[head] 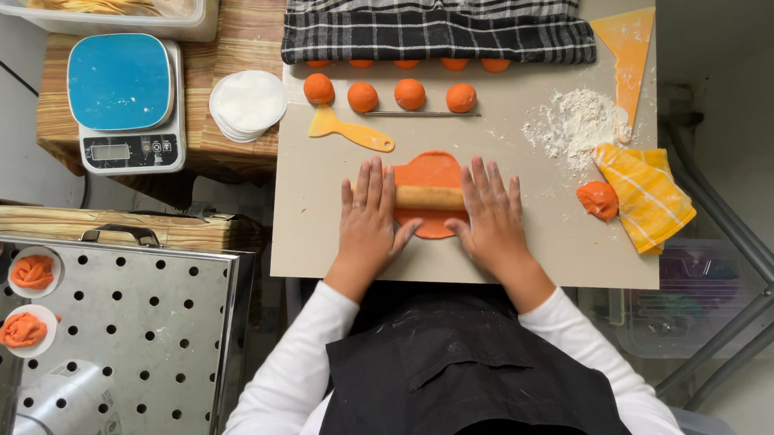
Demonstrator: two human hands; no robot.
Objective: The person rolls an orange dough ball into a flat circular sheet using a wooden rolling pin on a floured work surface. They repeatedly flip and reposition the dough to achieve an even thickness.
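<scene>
Board [318,238] edges free (hands [431,220] flat, rolling pin [430,196]).

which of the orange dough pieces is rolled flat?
The flat orange disc under the rolling pin, between the left hand and right hand. The four balls behind it are still round.

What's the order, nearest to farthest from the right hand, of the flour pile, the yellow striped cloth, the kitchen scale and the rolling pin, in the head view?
From the right hand:
1. Rolling pin, under its palm, on the flattened orange dough.
2. Flour pile, up and to its right.
3. Yellow striped cloth, at the board's right edge.
4. Kitchen scale, far left, off the board.
</scene>
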